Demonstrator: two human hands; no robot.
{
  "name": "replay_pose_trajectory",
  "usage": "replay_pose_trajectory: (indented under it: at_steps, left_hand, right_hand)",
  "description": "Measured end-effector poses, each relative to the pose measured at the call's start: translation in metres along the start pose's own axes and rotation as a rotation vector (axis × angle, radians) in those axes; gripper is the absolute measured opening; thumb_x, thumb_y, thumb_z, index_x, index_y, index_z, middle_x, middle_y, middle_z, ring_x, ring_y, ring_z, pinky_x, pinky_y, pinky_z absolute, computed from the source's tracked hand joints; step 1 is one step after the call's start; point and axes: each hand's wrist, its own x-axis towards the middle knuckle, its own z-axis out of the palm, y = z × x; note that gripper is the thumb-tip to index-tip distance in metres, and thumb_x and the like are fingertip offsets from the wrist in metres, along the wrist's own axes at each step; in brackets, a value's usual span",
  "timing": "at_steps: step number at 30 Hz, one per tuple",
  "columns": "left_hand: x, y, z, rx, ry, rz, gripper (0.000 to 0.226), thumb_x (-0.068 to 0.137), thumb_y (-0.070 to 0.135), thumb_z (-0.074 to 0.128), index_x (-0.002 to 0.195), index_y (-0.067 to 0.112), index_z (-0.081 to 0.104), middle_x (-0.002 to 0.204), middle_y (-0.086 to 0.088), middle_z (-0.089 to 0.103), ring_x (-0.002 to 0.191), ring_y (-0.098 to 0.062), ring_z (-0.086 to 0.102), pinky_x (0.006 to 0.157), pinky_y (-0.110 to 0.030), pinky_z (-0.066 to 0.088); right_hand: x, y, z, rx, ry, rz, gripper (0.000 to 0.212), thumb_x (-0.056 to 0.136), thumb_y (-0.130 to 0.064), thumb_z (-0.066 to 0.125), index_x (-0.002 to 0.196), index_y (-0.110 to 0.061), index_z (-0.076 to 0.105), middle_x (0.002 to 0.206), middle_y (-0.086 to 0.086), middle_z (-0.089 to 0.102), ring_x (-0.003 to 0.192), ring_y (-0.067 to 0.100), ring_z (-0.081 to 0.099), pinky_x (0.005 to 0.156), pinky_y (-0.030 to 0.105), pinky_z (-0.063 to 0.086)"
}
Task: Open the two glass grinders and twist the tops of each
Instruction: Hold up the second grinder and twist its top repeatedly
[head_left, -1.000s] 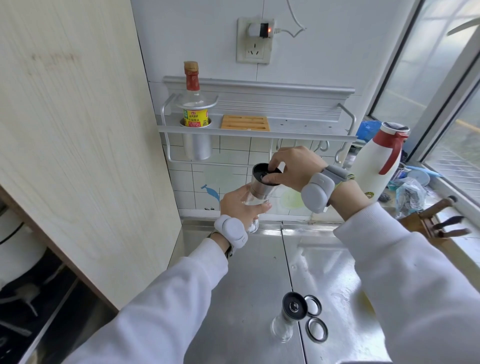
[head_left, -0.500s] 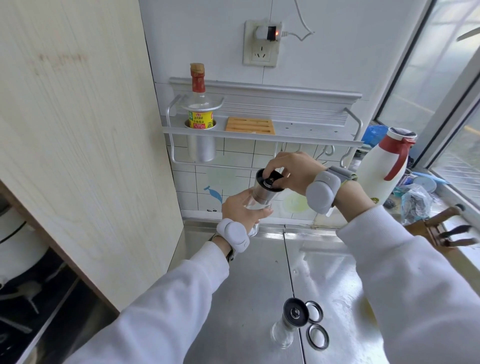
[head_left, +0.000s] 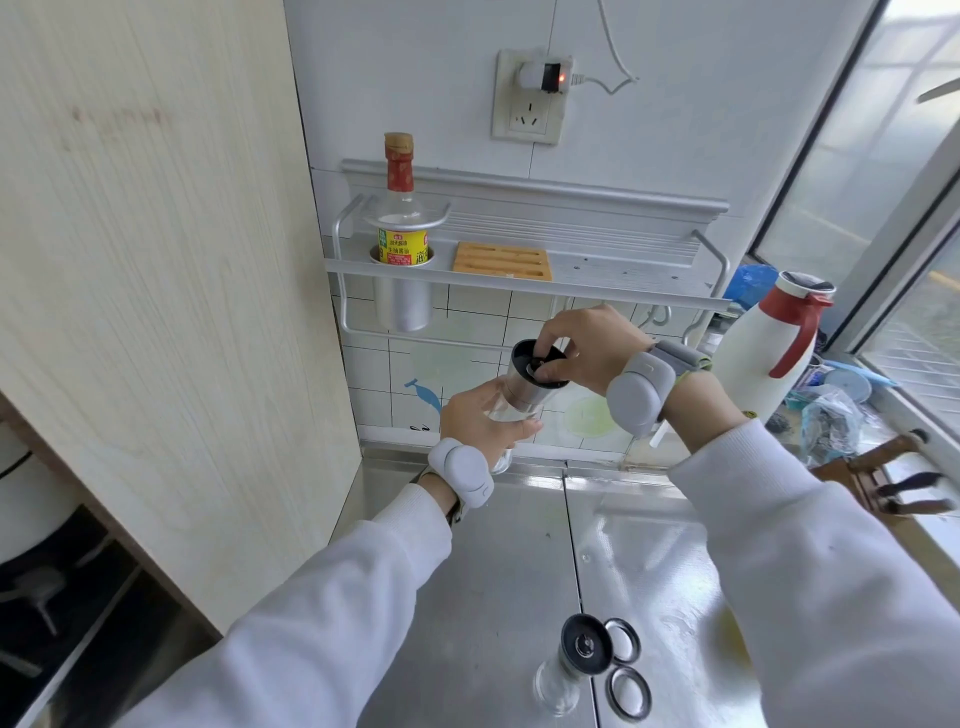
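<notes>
The left hand (head_left: 483, 421) curls its grip round the glass grinder (head_left: 524, 394) above the worktop (head_left: 493, 597) to steady it. The right hand (head_left: 592, 348) pinches the black top (head_left: 522, 356) (ready to twist).

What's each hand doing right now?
Left hand: grips the glass body of the raised grinder.
Right hand: pinches that grinder's black top.

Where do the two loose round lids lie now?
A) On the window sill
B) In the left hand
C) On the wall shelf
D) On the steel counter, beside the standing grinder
D: the farther lid and the nearer lid both lie on the steel counter, just to the right of the standing grinder.
</notes>
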Motion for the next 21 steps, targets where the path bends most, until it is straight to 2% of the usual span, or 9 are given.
replay_pose_trajectory:
  at_steps: [2, 5, 7, 9, 12, 14, 16, 19, 21]
  left_hand:
    - [0.0009, -0.0005, 0.0002, -0.003, -0.007, 0.0, 0.04, 0.066, 0.017, 0.083, 0.104, 0.017, 0.07, 0.092, 0.008, 0.069, 0.081, -0.024, 0.065, 0.082, -0.037, 0.054]
    - [0.0032, -0.003, 0.0008, -0.003, -0.007, -0.002, 0.04, 0.066, 0.019, 0.084, 0.103, 0.017, 0.07, 0.093, 0.006, 0.069, 0.085, -0.022, 0.065, 0.08, -0.03, 0.052]
    - [0.0038, -0.0033, 0.0008, 0.006, -0.018, 0.003, 0.04, 0.066, 0.02, 0.083, 0.104, 0.017, 0.07, 0.092, 0.006, 0.069, 0.083, -0.018, 0.063, 0.082, -0.031, 0.052]
    - [0.0049, -0.0031, 0.0025, -0.009, -0.023, -0.01, 0.038, 0.066, 0.019, 0.083, 0.102, 0.018, 0.07, 0.089, 0.007, 0.068, 0.081, -0.019, 0.062, 0.079, -0.035, 0.054]
    - [0.0048, -0.002, 0.0047, -0.025, -0.014, -0.028, 0.037, 0.067, 0.017, 0.083, 0.101, 0.017, 0.07, 0.094, 0.003, 0.069, 0.08, -0.02, 0.062, 0.078, -0.042, 0.056]
    - [0.0057, -0.0038, 0.0055, -0.008, -0.013, -0.015, 0.038, 0.066, 0.02, 0.083, 0.102, 0.018, 0.071, 0.096, 0.002, 0.071, 0.087, -0.02, 0.065, 0.083, -0.038, 0.056]
    - [0.0046, -0.0024, 0.005, -0.004, -0.023, -0.004, 0.037, 0.066, 0.02, 0.083, 0.1, 0.02, 0.071, 0.093, 0.005, 0.071, 0.086, -0.02, 0.065, 0.084, -0.034, 0.055]
    - [0.0037, 0.0002, 0.0043, -0.008, -0.036, 0.014, 0.035, 0.067, 0.017, 0.083, 0.101, 0.017, 0.071, 0.089, 0.004, 0.069, 0.077, -0.017, 0.064, 0.069, -0.019, 0.053]
    - [0.0017, 0.0031, 0.0039, -0.009, -0.042, 0.019, 0.035, 0.069, 0.015, 0.082, 0.101, 0.014, 0.07, 0.088, 0.001, 0.068, 0.069, -0.014, 0.061, 0.055, -0.012, 0.047]
  right_hand:
    - [0.0011, 0.0006, 0.0001, 0.0, 0.019, 0.036, 0.019, 0.077, -0.035, 0.07, 0.091, -0.022, 0.069, 0.093, 0.001, 0.069, 0.088, 0.018, 0.059, 0.082, 0.038, 0.053]
    - [0.0017, 0.0033, -0.0004, 0.012, -0.01, 0.007, 0.018, 0.078, -0.024, 0.07, 0.096, -0.028, 0.07, 0.1, -0.004, 0.07, 0.088, 0.016, 0.063, 0.086, 0.036, 0.053]
    - [0.0026, 0.0044, 0.0002, 0.0, -0.005, 0.008, 0.017, 0.078, -0.024, 0.07, 0.094, -0.029, 0.07, 0.1, -0.004, 0.07, 0.089, 0.017, 0.063, 0.085, 0.037, 0.054]
    - [0.0035, 0.0056, 0.0013, -0.019, 0.021, 0.031, 0.014, 0.078, -0.032, 0.069, 0.091, -0.027, 0.07, 0.096, -0.003, 0.07, 0.088, 0.019, 0.062, 0.081, 0.039, 0.055]
    - [0.0029, 0.0065, 0.0017, -0.011, 0.014, 0.014, 0.019, 0.081, -0.029, 0.068, 0.1, -0.031, 0.068, 0.104, -0.006, 0.069, 0.089, 0.017, 0.062, 0.082, 0.038, 0.054]
    - [0.0021, 0.0069, 0.0009, -0.003, -0.006, -0.022, 0.023, 0.082, -0.022, 0.067, 0.102, -0.032, 0.068, 0.108, -0.007, 0.067, 0.086, 0.017, 0.061, 0.084, 0.038, 0.054]
    - [0.002, 0.0072, 0.0008, -0.005, 0.0, -0.02, 0.019, 0.081, -0.025, 0.068, 0.099, -0.029, 0.069, 0.107, -0.005, 0.066, 0.085, 0.017, 0.059, 0.084, 0.04, 0.053]
    - [0.001, 0.0071, 0.0006, -0.005, 0.026, 0.014, 0.019, 0.077, -0.036, 0.07, 0.093, -0.025, 0.068, 0.103, -0.003, 0.066, 0.09, 0.019, 0.061, 0.082, 0.042, 0.053]
    - [0.0001, 0.0072, -0.0016, 0.001, 0.01, 0.002, 0.019, 0.078, -0.032, 0.07, 0.096, -0.027, 0.068, 0.104, -0.004, 0.067, 0.09, 0.019, 0.062, 0.084, 0.041, 0.053]
